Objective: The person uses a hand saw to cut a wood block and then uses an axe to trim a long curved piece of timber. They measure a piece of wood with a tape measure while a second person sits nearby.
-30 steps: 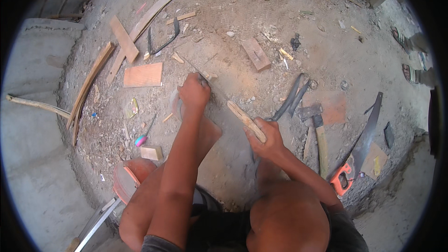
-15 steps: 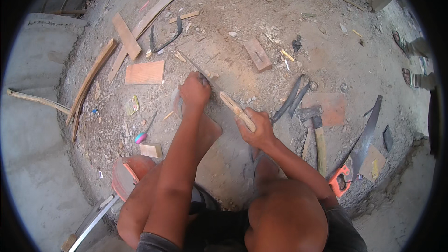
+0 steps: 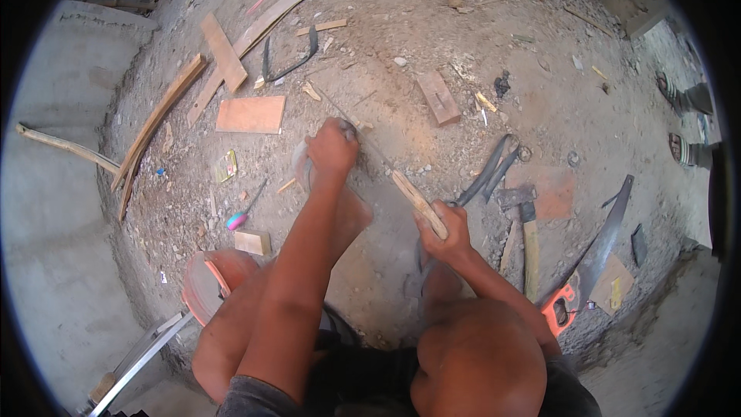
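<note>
My right hand point(image 3: 448, 232) grips the rough wooden handle point(image 3: 419, 202) of a long, thin metal tool that looks like a file. Its narrow blade point(image 3: 376, 152) slants away to the upper left, past my left hand point(image 3: 333, 148). That hand is closed against the blade around a small dark grey piece point(image 3: 347, 130), mostly hidden by the fingers, whose kind I cannot make out. My bare foot point(image 3: 351, 216) rests on the dirt below the left forearm. Right of my right hand lie a folded black strap point(image 3: 490, 170) and a hammer-like tool with a wooden handle point(image 3: 531, 247).
An orange-handled handsaw point(image 3: 594, 266) lies at the right. Wooden boards point(image 3: 251, 114), a wooden block point(image 3: 438, 98), a screwdriver-like tool point(image 3: 238, 220) and long sticks point(image 3: 158, 120) are scattered about. A concrete wall point(image 3: 62, 185) borders the left. Another person's feet point(image 3: 679, 150) show at far right.
My right hand has drawn the wooden handle back toward the lower right, so more blade shows between it and my left hand. The whole view has shifted slightly.
</note>
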